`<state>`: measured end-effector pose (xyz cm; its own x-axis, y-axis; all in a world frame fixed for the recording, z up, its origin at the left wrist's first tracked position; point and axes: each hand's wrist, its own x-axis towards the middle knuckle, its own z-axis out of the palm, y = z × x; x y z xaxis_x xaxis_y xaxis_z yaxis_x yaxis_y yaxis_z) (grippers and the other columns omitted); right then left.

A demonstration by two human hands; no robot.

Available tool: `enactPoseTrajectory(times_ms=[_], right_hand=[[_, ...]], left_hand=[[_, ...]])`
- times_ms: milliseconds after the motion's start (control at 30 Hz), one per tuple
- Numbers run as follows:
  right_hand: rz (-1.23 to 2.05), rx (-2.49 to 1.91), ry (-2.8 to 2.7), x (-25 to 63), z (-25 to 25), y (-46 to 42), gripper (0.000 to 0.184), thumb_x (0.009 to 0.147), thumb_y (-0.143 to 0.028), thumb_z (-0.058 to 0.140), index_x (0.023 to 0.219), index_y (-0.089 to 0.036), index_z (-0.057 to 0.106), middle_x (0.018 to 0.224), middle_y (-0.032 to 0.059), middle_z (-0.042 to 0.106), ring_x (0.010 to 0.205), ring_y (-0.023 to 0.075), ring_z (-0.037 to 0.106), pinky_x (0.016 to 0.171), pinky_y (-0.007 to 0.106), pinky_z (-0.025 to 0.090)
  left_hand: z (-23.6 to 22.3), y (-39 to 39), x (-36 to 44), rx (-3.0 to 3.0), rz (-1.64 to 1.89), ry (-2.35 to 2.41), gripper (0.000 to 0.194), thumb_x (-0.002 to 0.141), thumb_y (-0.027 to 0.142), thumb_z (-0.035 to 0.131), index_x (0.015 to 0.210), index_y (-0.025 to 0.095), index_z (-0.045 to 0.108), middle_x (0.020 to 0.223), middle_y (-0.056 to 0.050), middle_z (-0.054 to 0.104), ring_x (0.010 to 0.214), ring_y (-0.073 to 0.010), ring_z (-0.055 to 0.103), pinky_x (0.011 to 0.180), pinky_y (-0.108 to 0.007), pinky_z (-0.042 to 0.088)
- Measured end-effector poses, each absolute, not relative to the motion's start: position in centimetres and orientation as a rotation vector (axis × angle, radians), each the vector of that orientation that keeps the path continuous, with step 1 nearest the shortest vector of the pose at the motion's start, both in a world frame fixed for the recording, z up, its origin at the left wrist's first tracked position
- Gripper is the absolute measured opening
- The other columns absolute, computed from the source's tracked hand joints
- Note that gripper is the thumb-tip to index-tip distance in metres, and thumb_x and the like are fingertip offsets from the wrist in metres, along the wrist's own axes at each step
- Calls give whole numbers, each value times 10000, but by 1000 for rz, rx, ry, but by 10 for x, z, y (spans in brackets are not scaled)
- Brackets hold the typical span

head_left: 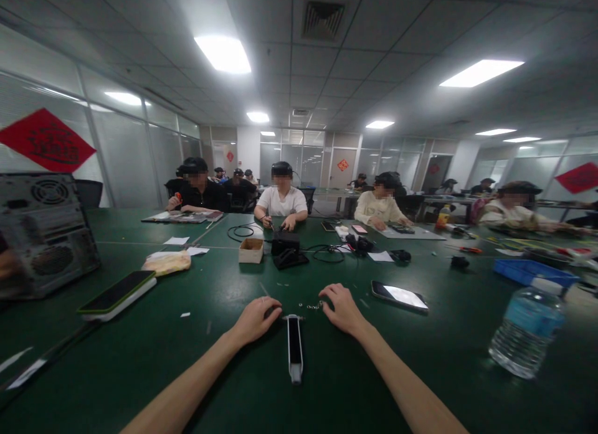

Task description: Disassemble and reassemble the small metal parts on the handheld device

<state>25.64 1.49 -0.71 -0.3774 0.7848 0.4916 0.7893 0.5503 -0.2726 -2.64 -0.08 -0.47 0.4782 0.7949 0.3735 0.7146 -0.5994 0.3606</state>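
In the head view, my left hand (256, 317) rests on the green table, its bent fingers and thumb a little apart, with nothing visible in them. Beside its fingertips lies a long, narrow black object with a white frame (294, 350), which has a short thin crossbar at its far end. My right hand (343, 306) is on the other side, fingers curved and thumb apart. Its fingertips are at a short row of tiny shiny ring-like parts (312, 307); whether they touch the nearest one is too small to tell.
A lit phone (400, 296) and water bottle (527, 328) are to the right, near a blue tray (535, 273). On the left are a green-edged black device (116, 294) and computer case (49, 235). A small box (251, 251) and cables lie ahead; people sit opposite.
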Motion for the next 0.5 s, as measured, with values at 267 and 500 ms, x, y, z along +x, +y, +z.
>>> enactPoseTrajectory(times_ms=[267, 500], right_hand=[[-103, -1767, -2092, 321, -25, 54, 437, 901, -411, 398, 1269, -210, 519, 1344, 113, 451, 1273, 270, 345, 1032, 474, 246], [68, -1675, -2285, 301, -35, 56, 575, 914, -566, 320, 1379, -241, 419, 1459, 88, 351, 1378, 241, 214, 1098, 456, 124]], left_hand=[[-20, 24, -48, 2577, 714, 1609, 387, 932, 402, 415, 1269, 242, 518, 1304, -82, 543, 1226, -260, 446, 1018, -463, 322], [-28, 32, -49, 2566, 480, 1678, 489, 952, 497, 313, 1387, 287, 395, 1497, -66, 301, 1393, -243, 216, 1107, -489, 164]])
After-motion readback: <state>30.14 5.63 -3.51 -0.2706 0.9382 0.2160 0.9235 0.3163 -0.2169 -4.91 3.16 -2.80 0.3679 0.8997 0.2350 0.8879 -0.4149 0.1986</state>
